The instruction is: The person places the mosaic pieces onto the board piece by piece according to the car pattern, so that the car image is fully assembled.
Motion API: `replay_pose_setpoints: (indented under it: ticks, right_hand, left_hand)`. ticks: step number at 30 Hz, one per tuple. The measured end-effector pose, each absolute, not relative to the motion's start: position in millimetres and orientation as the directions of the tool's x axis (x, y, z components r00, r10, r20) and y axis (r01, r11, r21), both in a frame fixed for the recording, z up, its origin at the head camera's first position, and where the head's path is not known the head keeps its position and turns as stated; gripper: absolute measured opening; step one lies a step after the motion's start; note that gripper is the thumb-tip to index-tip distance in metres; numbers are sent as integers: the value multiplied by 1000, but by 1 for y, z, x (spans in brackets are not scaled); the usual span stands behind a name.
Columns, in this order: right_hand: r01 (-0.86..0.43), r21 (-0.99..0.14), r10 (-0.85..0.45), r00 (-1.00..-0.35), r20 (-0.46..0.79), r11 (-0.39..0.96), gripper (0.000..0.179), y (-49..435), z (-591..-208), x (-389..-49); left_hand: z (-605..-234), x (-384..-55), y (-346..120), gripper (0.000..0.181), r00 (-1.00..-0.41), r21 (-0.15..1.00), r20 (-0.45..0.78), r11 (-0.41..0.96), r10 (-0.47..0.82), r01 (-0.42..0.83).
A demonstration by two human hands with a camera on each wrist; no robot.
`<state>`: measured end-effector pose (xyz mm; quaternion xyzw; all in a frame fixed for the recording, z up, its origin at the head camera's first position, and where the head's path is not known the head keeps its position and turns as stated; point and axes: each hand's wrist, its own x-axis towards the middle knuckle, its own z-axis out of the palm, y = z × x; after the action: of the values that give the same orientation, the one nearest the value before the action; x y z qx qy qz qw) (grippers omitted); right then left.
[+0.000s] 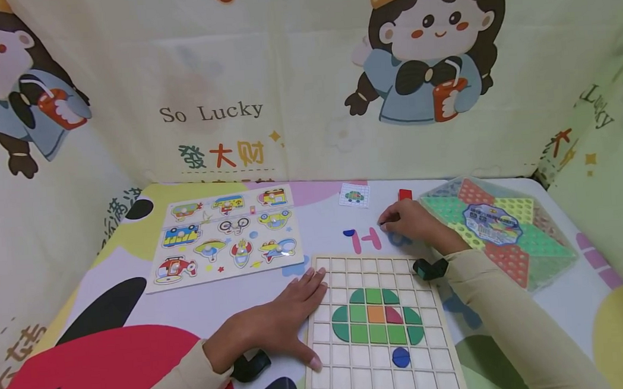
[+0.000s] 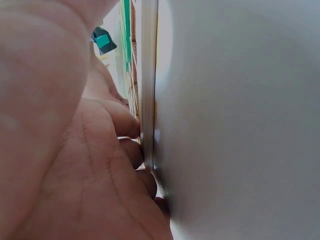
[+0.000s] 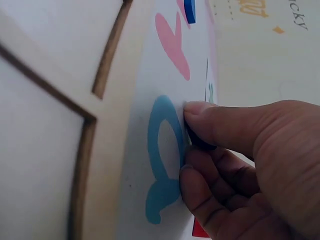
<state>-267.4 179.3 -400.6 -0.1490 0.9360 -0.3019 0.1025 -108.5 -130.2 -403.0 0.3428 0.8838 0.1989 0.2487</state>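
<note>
A wooden grid board (image 1: 315, 337) lies in front of me, with green, orange, red and blue pieces in its cells. The green pieces (image 1: 358, 313) form a rounded shape around an orange square (image 1: 375, 314). My left hand (image 1: 281, 315) rests with spread fingers on the board's left edge; the left wrist view shows its fingertips against the wooden rim (image 2: 148, 90). Beyond the board's far edge, my right hand (image 1: 412, 224) pinches a small dark blue piece (image 3: 200, 140) between thumb and fingers at the tabletop. Fingers hide much of its outline. Another blue piece (image 1: 348, 233) lies to its left.
A vehicle puzzle board (image 1: 223, 235) lies at the left. A small pattern card (image 1: 354, 195) and a red piece (image 1: 405, 194) are at the back. On the right sits a clear package of textured coloured triangles (image 1: 551, 257), beside the right forearm.
</note>
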Motion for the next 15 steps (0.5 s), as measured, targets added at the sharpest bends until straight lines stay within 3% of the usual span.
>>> replay_pose_setpoints:
  ticks: [15]
  right_hand:
    - [-219,-669,-361,-929,-80,710,15,173,-394,-256]
  left_hand:
    - [-404,-110,-130,123,-643,533,-298,682,705,501]
